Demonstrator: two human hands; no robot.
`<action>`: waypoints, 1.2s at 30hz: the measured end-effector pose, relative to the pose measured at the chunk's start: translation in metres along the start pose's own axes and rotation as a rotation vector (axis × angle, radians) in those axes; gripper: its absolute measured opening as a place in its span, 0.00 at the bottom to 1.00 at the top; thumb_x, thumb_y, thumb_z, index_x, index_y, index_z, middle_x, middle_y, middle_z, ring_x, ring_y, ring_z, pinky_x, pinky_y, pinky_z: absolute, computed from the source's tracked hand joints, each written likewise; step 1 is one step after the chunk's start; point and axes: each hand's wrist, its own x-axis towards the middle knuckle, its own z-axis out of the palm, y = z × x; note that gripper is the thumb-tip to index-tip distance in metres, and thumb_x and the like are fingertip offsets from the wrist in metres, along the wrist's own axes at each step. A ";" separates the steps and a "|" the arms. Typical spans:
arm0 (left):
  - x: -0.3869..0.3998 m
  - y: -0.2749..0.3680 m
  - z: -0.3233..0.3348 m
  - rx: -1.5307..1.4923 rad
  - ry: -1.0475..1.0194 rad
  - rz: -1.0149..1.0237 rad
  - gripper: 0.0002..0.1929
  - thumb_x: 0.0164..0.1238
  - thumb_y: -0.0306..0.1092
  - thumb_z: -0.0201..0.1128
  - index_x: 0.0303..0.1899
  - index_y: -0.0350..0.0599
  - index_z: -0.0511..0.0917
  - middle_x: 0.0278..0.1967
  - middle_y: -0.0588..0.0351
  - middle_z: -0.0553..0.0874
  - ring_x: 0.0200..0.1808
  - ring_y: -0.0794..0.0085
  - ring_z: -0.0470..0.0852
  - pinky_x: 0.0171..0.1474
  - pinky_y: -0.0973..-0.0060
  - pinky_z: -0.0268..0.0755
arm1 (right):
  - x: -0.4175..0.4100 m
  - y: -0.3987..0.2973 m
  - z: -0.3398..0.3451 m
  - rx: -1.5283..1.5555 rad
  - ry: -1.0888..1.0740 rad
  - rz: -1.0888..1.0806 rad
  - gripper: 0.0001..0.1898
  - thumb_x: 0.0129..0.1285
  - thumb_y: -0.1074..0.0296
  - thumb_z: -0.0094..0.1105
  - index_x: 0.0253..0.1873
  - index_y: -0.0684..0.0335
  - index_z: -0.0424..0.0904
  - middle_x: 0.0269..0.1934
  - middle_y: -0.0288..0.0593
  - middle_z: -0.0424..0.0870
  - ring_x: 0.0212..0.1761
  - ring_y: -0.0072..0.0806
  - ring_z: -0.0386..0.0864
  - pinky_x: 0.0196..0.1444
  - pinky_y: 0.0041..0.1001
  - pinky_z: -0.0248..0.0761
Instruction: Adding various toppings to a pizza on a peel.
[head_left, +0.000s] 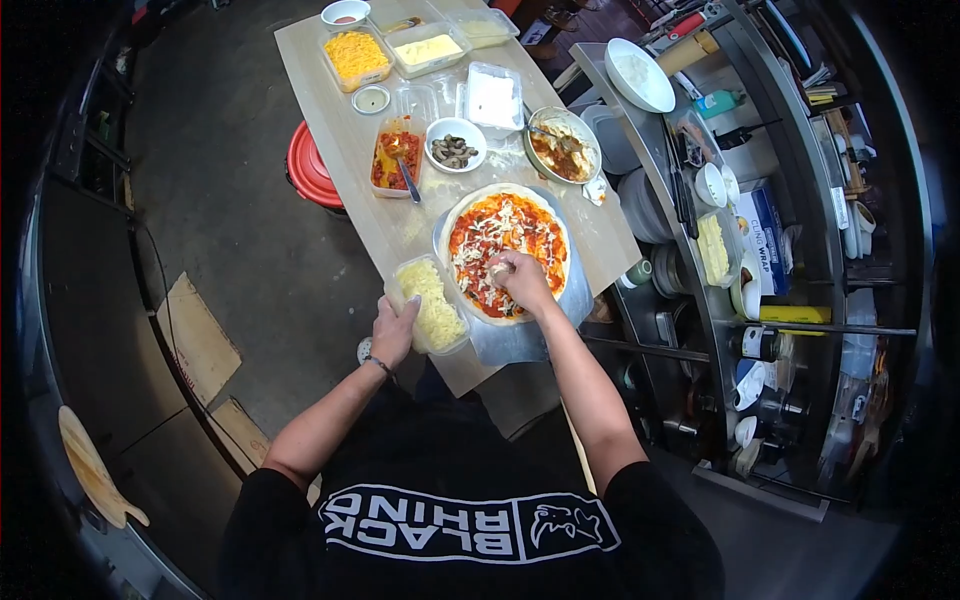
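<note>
My left hand (395, 328) grips the side of a clear plastic container of shredded cheese (431, 304), tilted at the table's near left edge. Over the middle of a raw pizza (472, 217) is my right hand (517, 276), its fingers pinched around some shredded cheese (499, 271). Red sauce and scattered white cheese cover the dough inside a pale rim. Under the pizza lies a metal pizza peel (577, 300). Behind it stand a bowl of sliced mushrooms (454, 151), a container of chunky red sauce with a spoon (390, 154) and a sauce-smeared bowl (559, 146).
The wooden table (322, 82) also bears a tub of orange shredded cheese (356, 56), a tub of pale yellow food (427, 51) and a white-filled container (493, 97). A red-lidded bin (311, 169) stands left of the table. Metal shelving (637, 142) with bowls and containers runs along the right.
</note>
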 end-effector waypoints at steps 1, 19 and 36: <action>0.000 -0.006 -0.004 0.000 0.004 -0.003 0.30 0.63 0.50 0.58 0.54 0.30 0.65 0.47 0.35 0.79 0.51 0.52 0.80 0.54 0.65 0.69 | 0.001 -0.002 0.004 0.068 0.057 -0.011 0.07 0.56 0.78 0.57 0.41 0.66 0.79 0.27 0.38 0.81 0.25 0.19 0.78 0.30 0.20 0.71; -0.006 -0.027 -0.031 -0.245 -0.003 -0.106 0.25 0.67 0.44 0.57 0.56 0.32 0.64 0.50 0.46 0.78 0.51 0.68 0.76 0.55 0.71 0.67 | 0.058 0.049 -0.080 -0.319 0.395 0.080 0.10 0.51 0.72 0.63 0.40 0.59 0.85 0.30 0.48 0.85 0.32 0.30 0.83 0.39 0.28 0.74; -0.006 -0.021 -0.041 -0.453 -0.058 -0.127 0.22 0.70 0.38 0.54 0.56 0.32 0.62 0.50 0.48 0.76 0.50 0.70 0.76 0.53 0.72 0.70 | -0.020 0.106 -0.049 -0.092 0.304 0.197 0.07 0.54 0.72 0.60 0.36 0.67 0.83 0.30 0.48 0.86 0.29 0.31 0.83 0.36 0.28 0.74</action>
